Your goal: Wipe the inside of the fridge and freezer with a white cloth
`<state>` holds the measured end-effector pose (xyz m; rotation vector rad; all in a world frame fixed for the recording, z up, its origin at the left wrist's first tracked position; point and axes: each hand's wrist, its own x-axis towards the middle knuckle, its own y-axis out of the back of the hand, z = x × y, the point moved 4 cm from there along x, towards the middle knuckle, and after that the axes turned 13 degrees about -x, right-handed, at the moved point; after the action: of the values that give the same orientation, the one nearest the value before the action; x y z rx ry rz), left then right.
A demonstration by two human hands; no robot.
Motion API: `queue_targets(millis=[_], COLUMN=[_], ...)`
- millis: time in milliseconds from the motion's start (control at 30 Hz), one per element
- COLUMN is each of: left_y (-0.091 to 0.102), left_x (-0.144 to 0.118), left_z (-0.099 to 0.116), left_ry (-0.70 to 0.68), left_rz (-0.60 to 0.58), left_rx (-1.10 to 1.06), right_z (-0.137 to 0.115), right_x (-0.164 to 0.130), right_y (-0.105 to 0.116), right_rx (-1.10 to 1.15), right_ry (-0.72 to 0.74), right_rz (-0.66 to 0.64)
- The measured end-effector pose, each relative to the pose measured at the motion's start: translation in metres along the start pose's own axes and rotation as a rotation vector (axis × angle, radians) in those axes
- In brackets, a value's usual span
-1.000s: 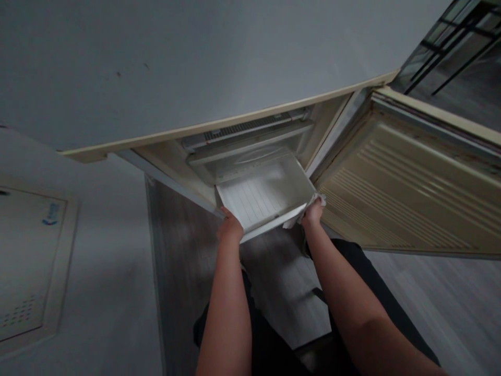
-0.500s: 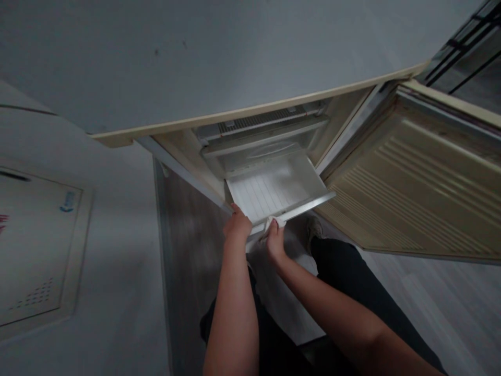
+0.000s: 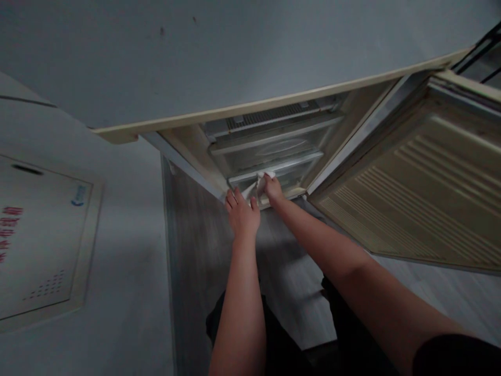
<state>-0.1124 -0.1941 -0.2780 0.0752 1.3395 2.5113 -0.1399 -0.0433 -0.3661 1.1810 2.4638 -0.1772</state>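
I look down into a small fridge (image 3: 250, 78) whose door (image 3: 415, 193) swings open to the right. A white plastic drawer (image 3: 291, 167) sits pushed into the bottom of the compartment, only its front rim showing. My right hand (image 3: 271, 189) holds a white cloth (image 3: 261, 181) against the left end of that rim. My left hand (image 3: 241, 213) lies flat with fingers spread, pressing at the drawer's front left corner, touching the cabinet's lower edge.
The fridge's grey top fills the upper frame. A pale panel (image 3: 43, 245) with red and blue print is at the left. Grey wood-look floor (image 3: 203, 282) lies below. My dark-trousered legs (image 3: 282, 339) are under my arms. A shelf and vent grille (image 3: 270, 112) sit above the drawer.
The drawer, pulled out a second ago, has slid back into the fridge. My right hand moved with the cloth from the drawer's right corner to its left front; my left hand opened flat.
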Motion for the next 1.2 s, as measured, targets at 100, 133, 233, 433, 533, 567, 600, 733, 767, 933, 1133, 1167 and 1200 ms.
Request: queue_targets(millis=[100,133,233,433,533,567,600,733,767,933,1133,1167,1200], left_y=[-0.005,-0.007,-0.015,-0.037,-0.050,-0.053,-0.055,-0.059,-0.059,-0.058,-0.078,-0.082,-0.084], left_x=[0.000,0.000,0.001,0.000,-0.002,-0.001,-0.001,0.002,0.004,0.013,0.013,0.012,0.011], left_z=[0.002,0.003,0.005,0.011,0.018,0.021,0.025,0.040,0.042,0.041,0.055,0.058,0.060], left_ry=[0.017,0.017,-0.017,-0.200,-0.227,-0.245,-0.272,-0.340,-0.309,-0.093,-0.113,-0.111,-0.107], left_rz=[-0.062,-0.085,-0.165,-0.429,-0.516,-0.484,-0.432,-0.221,-0.168,0.117,-0.123,-0.173,-0.205], left_rx=[0.002,-0.007,-0.091,-0.420,-0.614,-0.654,-0.679,-0.692,-0.695,-0.719,-0.730,-0.732,-0.722], right_z=[-0.006,-0.008,-0.007,0.011,0.013,0.011,0.010,0.009,0.010,0.023,0.016,0.015,0.014], right_x=[0.007,0.002,-0.031,-0.103,-0.101,-0.096,-0.089,-0.069,-0.066,-0.061,-0.056,-0.054,-0.053], right_y=[-0.008,-0.009,0.005,0.087,0.113,0.114,0.113,0.100,0.098,0.111,0.118,0.119,0.121], right_rx=[0.000,0.035,0.141,0.094,0.078,0.082,0.087,0.095,0.089,-0.168,-0.256,-0.192,-0.117], right_ry=[-0.090,-0.114,-0.157,-0.148,-0.164,-0.154,-0.146,-0.153,-0.153,-0.128,0.146,0.084,0.016], right_rz=[-0.096,-0.132,-0.238,-0.334,-0.253,-0.241,-0.235,-0.292,-0.320,-0.334,-0.454,-0.429,-0.365])
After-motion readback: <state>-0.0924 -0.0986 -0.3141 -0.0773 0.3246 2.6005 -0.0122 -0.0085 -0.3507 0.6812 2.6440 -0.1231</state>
